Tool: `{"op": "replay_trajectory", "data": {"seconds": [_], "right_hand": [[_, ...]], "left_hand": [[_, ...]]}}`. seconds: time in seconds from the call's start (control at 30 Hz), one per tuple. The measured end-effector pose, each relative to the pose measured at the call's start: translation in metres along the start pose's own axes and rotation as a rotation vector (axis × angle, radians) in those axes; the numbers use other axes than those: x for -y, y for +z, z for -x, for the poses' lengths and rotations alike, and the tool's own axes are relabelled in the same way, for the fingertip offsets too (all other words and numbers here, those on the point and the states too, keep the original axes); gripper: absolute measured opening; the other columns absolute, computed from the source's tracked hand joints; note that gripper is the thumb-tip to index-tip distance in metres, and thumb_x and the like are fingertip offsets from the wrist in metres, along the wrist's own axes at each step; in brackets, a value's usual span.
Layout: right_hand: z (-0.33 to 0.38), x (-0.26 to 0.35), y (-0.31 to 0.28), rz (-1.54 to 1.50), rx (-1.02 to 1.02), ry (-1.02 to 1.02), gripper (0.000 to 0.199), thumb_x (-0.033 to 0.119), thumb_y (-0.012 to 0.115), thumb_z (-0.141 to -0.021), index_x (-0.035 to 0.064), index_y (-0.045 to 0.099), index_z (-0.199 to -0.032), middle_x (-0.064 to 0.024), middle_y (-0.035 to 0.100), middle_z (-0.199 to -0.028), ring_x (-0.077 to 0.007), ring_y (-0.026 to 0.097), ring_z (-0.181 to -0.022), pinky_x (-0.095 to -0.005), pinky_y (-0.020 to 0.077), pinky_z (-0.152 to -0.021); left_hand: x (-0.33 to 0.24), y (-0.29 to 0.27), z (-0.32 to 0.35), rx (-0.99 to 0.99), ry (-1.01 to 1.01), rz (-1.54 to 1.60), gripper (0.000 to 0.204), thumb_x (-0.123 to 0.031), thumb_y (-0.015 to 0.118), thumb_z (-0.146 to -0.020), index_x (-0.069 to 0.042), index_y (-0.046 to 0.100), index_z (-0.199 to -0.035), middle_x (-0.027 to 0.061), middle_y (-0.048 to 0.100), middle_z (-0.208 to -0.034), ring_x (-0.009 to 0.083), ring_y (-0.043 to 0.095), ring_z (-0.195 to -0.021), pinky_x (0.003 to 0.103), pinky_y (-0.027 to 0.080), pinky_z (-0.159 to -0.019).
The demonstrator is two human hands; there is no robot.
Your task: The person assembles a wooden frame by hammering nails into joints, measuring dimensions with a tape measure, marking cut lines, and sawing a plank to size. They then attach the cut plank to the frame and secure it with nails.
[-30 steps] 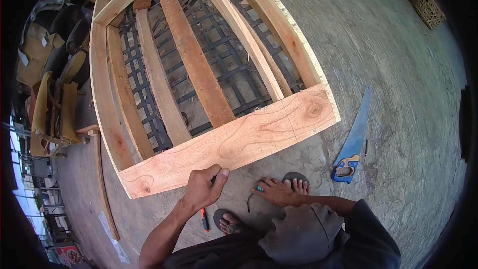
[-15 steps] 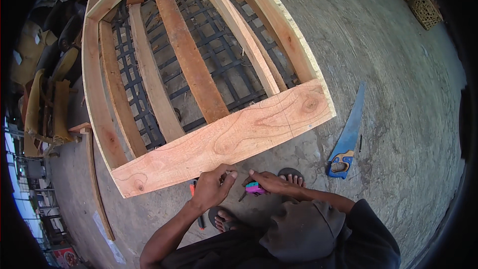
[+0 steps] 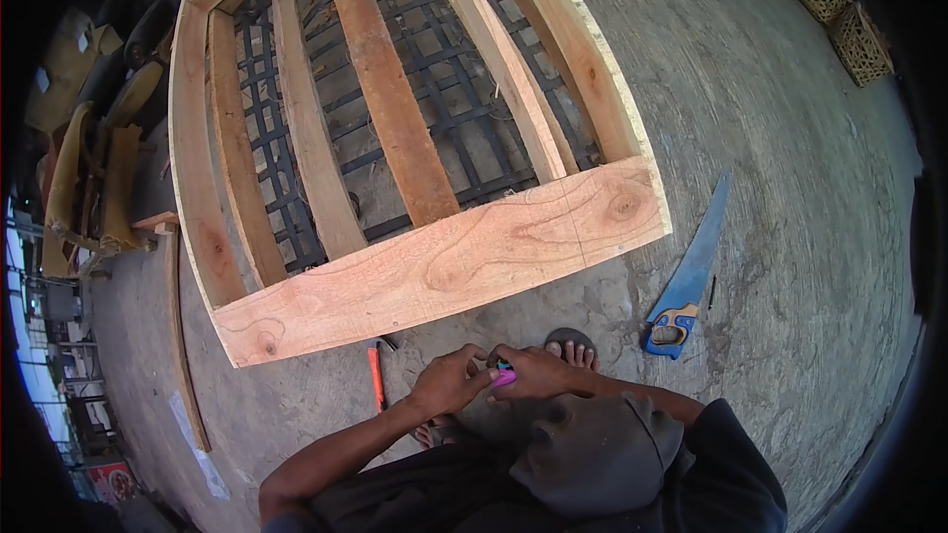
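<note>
In my right hand is a small pink and teal tape measure, mostly covered by the fingers. My left hand meets it from the other side, thumb and fingers pinched together against the tape measure's edge; whatever they grip is hidden. Both hands are low in front of me, just short of the near board of a large wooden frame. A thin line crosses that board toward its right end. Beside my left hand, an orange-handled hammer lies on the floor.
A handsaw with a blue and tan handle lies on the concrete at right, a small dark stick beside it. Dark webbing crosses beneath the frame's slats. A long wooden strip and stacked chair parts are at left; woven baskets far right.
My left hand has moved down and right to meet the right hand at the tape measure. My view has shifted, showing more of the hammer beside my left hand.
</note>
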State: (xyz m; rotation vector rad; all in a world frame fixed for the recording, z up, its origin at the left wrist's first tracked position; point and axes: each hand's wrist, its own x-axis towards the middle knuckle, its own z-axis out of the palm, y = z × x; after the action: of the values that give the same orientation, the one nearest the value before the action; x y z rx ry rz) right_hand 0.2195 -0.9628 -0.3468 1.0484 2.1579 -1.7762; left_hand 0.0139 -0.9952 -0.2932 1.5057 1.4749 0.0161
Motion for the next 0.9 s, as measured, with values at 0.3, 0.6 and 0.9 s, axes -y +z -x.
{"op": "replay_trajectory", "data": {"seconds": [0.3, 0.6, 0.9], "right_hand": [[0.007, 0.052, -0.043, -0.64, 0.184, -0.051, 0.077, 0.041, 0.077, -0.082, 0.0067, 0.037, -0.137, -0.0108, 0.062, -0.088, -0.0156, 0.059, -0.06, -0.0281, 0.0457, -0.05], [0.025, 0.068, -0.039, -0.912, 0.23, -0.024, 0.075, 0.025, 0.071, -0.082, 0.0083, 0.035, -0.146, -0.0051, 0.058, -0.082, -0.0133, 0.059, -0.059, -0.0261, 0.0461, -0.045], [0.057, 0.092, -0.096, -0.07, 0.249, -0.135, 0.073, 0.027, 0.07, -0.089, 0.009, 0.036, -0.151, -0.0164, 0.067, -0.115, -0.0285, 0.068, -0.101, -0.0352, 0.0526, -0.086]], "left_hand": [[0.01, -0.028, 0.012, -0.018, 0.283, 0.507, 0.025, -0.02, 0.069, -0.093, -0.009, 0.064, -0.114, 0.0057, 0.065, -0.088, 0.0104, 0.06, -0.081, 0.027, 0.048, -0.075], [-0.009, -0.046, 0.031, -0.22, 0.561, 0.224, 0.012, -0.014, 0.066, -0.093, -0.006, 0.062, -0.101, 0.0109, 0.066, -0.083, 0.023, 0.068, -0.078, 0.038, 0.052, -0.07], [0.034, -0.157, 0.045, -1.257, 0.306, -0.371, 0.016, -0.006, 0.064, -0.089, -0.004, 0.058, -0.104, 0.0105, 0.065, -0.068, 0.025, 0.067, -0.058, 0.035, 0.05, -0.049]]}}
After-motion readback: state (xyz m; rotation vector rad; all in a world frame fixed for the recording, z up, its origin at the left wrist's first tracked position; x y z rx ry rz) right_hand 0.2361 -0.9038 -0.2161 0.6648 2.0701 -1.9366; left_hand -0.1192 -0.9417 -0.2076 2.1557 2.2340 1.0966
